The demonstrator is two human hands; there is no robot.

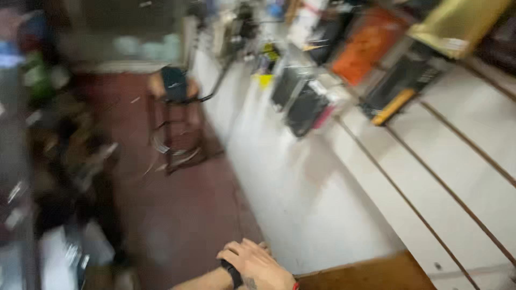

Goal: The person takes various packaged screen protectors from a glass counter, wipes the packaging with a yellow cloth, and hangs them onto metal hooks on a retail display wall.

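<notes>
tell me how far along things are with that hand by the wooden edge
Little looks done: the frame is motion-blurred and shows no finished work. In hand: one hand with a black wristband curls over the end of the brown wooden surface, holding nothing visible; which hand it is cannot be told. Untouched: the black, orange and gold packages hanging on the white slatted wall, and the dark stool on the red floor.

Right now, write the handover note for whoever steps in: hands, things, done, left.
Left hand, judged by the forearm coming in from the lower left: fingers curled, black wristband, by the edge of the brown wooden counter; too blurred to tell whether it grips anything.
Right hand: out of view.
Nearby: dark packages on the white wall, stool further back.
Done or left: nothing legible.
</notes>
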